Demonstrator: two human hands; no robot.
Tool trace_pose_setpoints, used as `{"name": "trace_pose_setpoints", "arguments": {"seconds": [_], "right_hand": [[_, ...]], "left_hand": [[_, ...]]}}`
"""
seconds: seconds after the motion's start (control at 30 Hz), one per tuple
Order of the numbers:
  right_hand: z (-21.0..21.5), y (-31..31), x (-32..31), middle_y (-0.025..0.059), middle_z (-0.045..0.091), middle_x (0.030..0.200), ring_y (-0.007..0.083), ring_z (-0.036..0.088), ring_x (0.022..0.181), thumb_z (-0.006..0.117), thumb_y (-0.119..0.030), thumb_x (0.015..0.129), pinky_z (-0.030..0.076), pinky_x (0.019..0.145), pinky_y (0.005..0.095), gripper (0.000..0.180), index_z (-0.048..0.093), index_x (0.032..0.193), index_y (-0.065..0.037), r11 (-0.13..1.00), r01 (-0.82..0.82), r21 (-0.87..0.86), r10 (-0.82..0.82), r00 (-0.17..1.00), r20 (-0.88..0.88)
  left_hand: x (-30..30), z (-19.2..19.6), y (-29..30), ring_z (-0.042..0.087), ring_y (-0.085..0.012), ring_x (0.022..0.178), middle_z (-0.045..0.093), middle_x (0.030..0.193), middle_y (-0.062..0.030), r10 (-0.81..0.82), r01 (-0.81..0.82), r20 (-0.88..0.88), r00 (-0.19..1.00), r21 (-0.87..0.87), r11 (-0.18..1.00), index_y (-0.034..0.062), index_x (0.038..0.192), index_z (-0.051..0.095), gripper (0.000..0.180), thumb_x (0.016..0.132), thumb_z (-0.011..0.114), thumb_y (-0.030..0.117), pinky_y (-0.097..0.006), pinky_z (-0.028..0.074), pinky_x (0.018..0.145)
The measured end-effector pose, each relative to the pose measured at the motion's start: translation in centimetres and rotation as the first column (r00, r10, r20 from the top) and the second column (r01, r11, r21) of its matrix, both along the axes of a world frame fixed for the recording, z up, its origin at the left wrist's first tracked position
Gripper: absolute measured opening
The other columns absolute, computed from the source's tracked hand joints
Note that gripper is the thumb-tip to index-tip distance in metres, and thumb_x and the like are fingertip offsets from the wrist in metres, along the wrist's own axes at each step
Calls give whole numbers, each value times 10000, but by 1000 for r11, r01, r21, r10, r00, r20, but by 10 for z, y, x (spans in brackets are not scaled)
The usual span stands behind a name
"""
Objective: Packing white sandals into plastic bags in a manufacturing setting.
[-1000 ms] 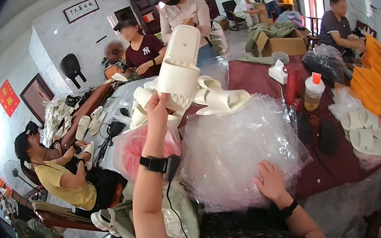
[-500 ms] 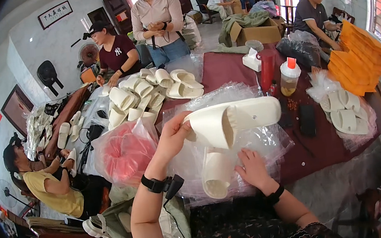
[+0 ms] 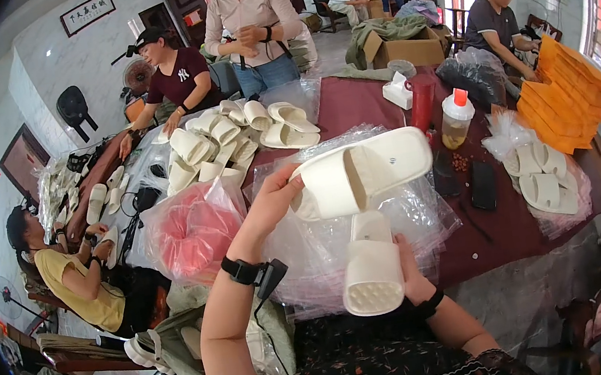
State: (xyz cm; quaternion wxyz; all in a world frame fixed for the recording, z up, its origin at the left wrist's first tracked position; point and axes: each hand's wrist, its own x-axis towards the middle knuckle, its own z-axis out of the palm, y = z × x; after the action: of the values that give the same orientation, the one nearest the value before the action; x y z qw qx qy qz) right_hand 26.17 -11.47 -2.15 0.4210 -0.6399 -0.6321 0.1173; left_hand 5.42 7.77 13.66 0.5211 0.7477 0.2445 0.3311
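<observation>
My left hand [image 3: 277, 197] grips a white slipper [image 3: 381, 165] by its strap end and holds it sideways over the table. Below it, a second white slipper [image 3: 373, 265] is tipped up, so part of its dimpled sole shows at the near end. My right hand [image 3: 412, 271] grips this one along its right edge, with some fingers hidden behind it. Under both lies a stack of clear plastic bags [image 3: 302, 259].
White slippers [image 3: 215, 142] are heaped at the far left of the dark red table, behind a bag of pink material [image 3: 196, 228]. To the right stand a bottle [image 3: 456, 121], a black phone [image 3: 482, 186] and bagged slippers [image 3: 547, 185]. Several people work around.
My right hand has gone from lying on the bags to gripping the lower slipper, which has moved right and turned. The upper slipper has tilted slightly in my left hand.
</observation>
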Motion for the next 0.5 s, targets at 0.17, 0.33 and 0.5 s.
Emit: {"name": "trace_pose_setpoints", "arguments": {"seconds": [0.17, 0.33, 0.5], "right_hand": [[-16, 8, -5, 172, 570, 1121, 373, 512, 1052, 729, -131, 758, 457, 904, 487, 436, 641, 1168, -11, 998, 55, -4, -51, 935, 350], [-17, 7, -3, 171, 551, 1149, 367, 501, 1080, 715, -117, 760, 443, 936, 489, 408, 653, 1152, -20, 999, 47, -5, -42, 943, 331], [-21, 5, 10, 186, 554, 1187, 391, 507, 1101, 687, -88, 771, 442, 952, 495, 400, 646, 1162, -16, 999, 32, -7, -28, 951, 308]], "left_hand": [[-18, -75, 51, 602, -124, 936, 683, 1027, -26, 173, -215, -221, 960, -185, 959, 1, 1295, 609, 369, 982, 603, 197, -285, 489, 823], [-28, -104, 28, 617, -348, 1132, 591, 1310, -228, 295, -249, -491, 820, 159, 955, 79, 1444, 475, 635, 900, 696, 317, -417, 487, 973], [-28, -93, -41, 366, -485, 1374, 367, 1498, -305, 367, -33, -446, 816, 599, 800, 130, 1496, 401, 866, 797, 778, 474, -523, 358, 1106]]}}
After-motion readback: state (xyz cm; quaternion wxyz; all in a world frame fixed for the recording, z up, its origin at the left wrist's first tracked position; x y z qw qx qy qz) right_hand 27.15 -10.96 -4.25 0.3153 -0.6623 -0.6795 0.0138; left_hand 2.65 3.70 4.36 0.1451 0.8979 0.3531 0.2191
